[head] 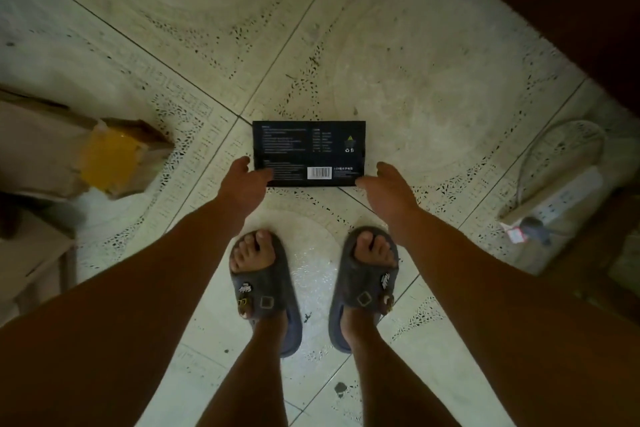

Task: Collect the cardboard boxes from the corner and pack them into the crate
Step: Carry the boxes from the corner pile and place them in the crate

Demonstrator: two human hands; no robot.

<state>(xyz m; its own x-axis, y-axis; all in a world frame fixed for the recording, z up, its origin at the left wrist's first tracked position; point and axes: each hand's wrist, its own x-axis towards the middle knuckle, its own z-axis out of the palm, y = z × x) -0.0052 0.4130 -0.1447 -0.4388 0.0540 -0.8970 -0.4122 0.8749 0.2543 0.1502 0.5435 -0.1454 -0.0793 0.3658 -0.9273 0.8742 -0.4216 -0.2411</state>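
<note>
brown cardboard box (52, 152) with yellow tape at the floor's left edge | left hand (244, 184) spread open, fingers over black box's left end | black printed box (309, 152) flat on tiled floor (415, 62) mid-frame | right hand (389, 189) open at its right end | power strip (557, 199) far right

Both hands (242, 184) (389, 189) lowered, fingers spread, empty.

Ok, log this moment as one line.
left hand open | right hand open | both reaching at black box ends | box on floor
</note>
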